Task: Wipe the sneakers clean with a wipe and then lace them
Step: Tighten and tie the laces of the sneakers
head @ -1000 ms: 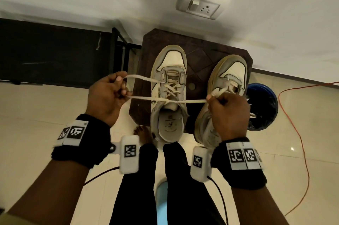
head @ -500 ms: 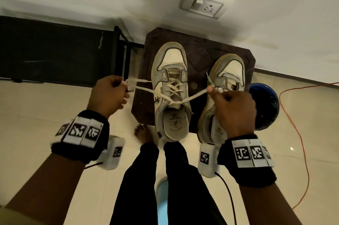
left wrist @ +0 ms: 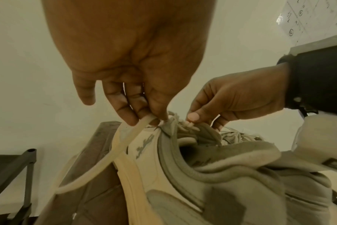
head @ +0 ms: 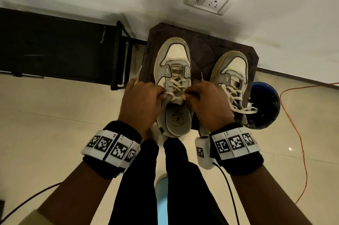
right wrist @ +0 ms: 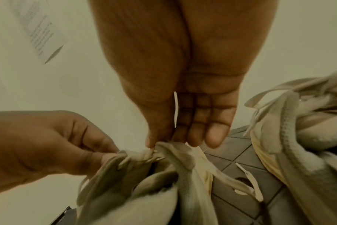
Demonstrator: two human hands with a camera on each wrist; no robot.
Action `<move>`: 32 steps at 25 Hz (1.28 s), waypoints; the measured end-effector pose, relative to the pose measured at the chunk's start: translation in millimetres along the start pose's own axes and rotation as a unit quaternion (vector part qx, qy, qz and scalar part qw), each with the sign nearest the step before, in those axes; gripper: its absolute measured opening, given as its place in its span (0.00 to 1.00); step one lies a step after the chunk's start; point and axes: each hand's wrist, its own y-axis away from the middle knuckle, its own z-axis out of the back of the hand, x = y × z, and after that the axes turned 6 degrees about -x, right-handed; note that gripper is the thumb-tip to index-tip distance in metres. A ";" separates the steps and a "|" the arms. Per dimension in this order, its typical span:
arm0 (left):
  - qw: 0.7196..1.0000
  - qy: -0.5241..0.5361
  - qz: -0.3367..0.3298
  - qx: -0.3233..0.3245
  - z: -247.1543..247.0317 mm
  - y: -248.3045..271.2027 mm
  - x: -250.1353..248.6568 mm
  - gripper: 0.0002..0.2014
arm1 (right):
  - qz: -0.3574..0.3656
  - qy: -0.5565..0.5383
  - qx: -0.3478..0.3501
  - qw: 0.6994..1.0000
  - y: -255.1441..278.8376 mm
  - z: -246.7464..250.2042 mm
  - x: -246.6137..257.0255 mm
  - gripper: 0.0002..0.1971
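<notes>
Two worn cream-and-grey sneakers stand side by side on a dark brown stool [head: 205,41]. The left sneaker [head: 173,63] carries a cream lace [head: 175,85] crossed up its eyelets. My left hand [head: 141,102] pinches the left end of the lace [left wrist: 133,130] at the sneaker's top eyelet, and the loose end trails down the sneaker's side. My right hand [head: 207,103] pinches the right end of the lace [right wrist: 154,150] at the opposite top eyelet. The right sneaker [head: 231,78] stands untouched, its lace lying loose over its side. No wipe is in view.
A dark blue round tub [head: 266,103] sits on the floor right of the stool. An orange cable [head: 300,133] runs across the tiles at right. A black metal rack [head: 55,50] stands left of the stool. My legs in black trousers [head: 165,179] are below the stool.
Both hands have moved inward from a wide stretch of the lace to the left sneaker's top eyelets. The lace between them has shortened, and the camera has moved closer.
</notes>
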 end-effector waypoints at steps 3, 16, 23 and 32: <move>1.000 0.011 0.004 -0.022 3.3 2.8 0.4 0.13 | -0.027 -0.027 0.017 0.999 2.6 6.3 -1.8 0.09; 0.997 0.026 0.064 0.025 4.2 3.7 7.2 0.11 | -0.035 -0.043 0.016 0.998 12.2 6.4 -6.8 0.11; 0.885 0.413 0.212 0.020 21.6 17.8 -9.7 0.12 | -0.046 -0.064 0.006 0.997 16.7 4.2 -15.3 0.07; 0.849 0.487 0.203 -0.015 18.4 14.6 -15.7 0.10 | -0.006 0.005 0.010 1.000 22.4 -7.4 -11.3 0.16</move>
